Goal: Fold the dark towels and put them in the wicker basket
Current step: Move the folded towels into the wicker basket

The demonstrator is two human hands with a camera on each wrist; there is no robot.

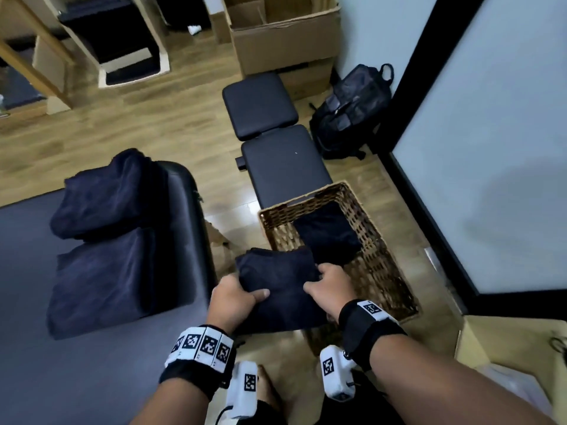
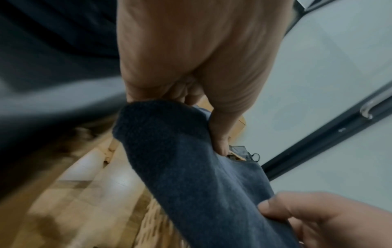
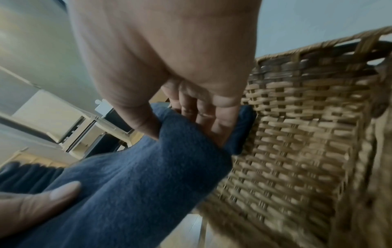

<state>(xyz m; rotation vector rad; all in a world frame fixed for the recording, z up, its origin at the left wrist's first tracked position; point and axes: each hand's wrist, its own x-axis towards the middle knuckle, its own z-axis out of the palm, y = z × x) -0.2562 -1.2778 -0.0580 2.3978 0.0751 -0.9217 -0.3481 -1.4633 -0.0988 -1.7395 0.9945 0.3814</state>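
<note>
The person is holding 1 folded dark towel (image 1: 280, 289) with both hands, up in the air over the near left corner of the wicker basket (image 1: 387, 280). The left hand (image 1: 233, 297) is gripping the left edge of this towel, with the thumb lying on top and the fingers curled under it. The right hand (image 1: 327, 285) is gripping the right edge the same way, thumb on top and fingers tucked below. In the right wrist view, the fingers (image 3: 203, 117) are pressing into the blue-looking cloth, just beside the woven wall of the basket. Another folded towel (image 1: 327, 233) is already lying inside the basket, at its far end. The basket is sitting on the wooden floor (image 1: 129, 130), near a black padded bench (image 1: 283, 165). On the left, 2 more dark towels are lying on a dark padded table (image 1: 27, 271): a rumpled one (image 1: 104, 194) at the far side and a flat folded one (image 1: 101, 280) nearer, touching each other. A black backpack (image 1: 349, 108) is leaning by the wall on the far right, and an open cardboard box (image 1: 285, 35) is standing behind the bench.
</note>
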